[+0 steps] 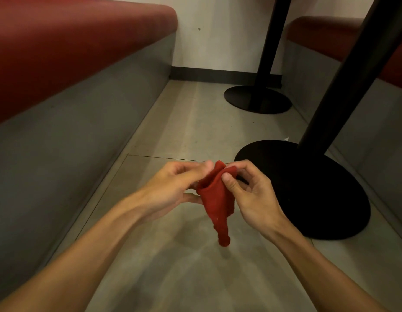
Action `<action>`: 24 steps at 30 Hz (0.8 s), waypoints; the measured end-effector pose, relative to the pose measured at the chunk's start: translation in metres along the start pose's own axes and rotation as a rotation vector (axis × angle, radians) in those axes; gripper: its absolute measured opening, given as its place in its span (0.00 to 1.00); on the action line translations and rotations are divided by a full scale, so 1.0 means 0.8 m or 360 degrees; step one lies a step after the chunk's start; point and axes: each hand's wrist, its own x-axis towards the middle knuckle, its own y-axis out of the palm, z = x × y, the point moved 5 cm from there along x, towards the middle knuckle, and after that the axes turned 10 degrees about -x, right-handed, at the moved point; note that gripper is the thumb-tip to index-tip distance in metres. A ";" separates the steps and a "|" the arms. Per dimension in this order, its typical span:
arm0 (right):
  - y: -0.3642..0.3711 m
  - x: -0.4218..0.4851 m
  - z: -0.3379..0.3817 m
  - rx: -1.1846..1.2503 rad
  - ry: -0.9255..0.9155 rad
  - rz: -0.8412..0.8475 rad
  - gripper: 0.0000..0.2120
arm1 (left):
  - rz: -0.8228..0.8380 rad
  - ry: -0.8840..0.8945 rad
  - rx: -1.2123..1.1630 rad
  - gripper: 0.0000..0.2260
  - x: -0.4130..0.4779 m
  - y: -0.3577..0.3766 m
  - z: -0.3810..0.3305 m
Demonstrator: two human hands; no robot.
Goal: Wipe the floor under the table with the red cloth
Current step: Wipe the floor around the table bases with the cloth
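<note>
A person's two bare hands hold a red cloth [215,199] in the air above a grey tiled floor [184,131], in the narrow aisle between two benches. The left hand [170,185] grips the cloth's upper left edge, fingers curled over the fabric and slightly blurred. The right hand [252,194] pinches the upper right edge, its thumb pressed against the front of the cloth and its fingers folded behind it. Both hands are closed on the cloth and sit close together, almost touching across its bunched top. The cloth hangs loosely from them and narrows to a rounded tip that dangles clear of the floor, casting a soft shadow on the tile below.

To the left runs a long bench [83,109] with a dark red padded seat on a grey base. To the right, a black table post [344,75] slants down to a round black base plate [308,190] that lies flat on the floor just beside the right hand. Farther back, a second black post [272,41] stands on its own round base [256,99] near a pale wall [218,41] with a dark skirting strip. A second red-cushioned bench [330,39] shows at the right edge. A small pale scrap [286,138] lies on the floor by the rim of the nearer base.
</note>
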 end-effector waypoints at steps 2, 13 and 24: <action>-0.002 -0.001 -0.003 0.0056 0.0019 -0.0009 0.11 | -0.0070 0.0103 0.0323 0.13 0.005 0.000 -0.005; 0.000 0.000 -0.009 0.0165 0.0276 0.0453 0.09 | 0.0047 0.0307 0.0239 0.08 0.048 0.009 -0.032; -0.043 0.060 -0.108 -0.0896 0.0480 0.0011 0.07 | -0.0723 0.0054 0.0313 0.05 0.053 -0.104 0.055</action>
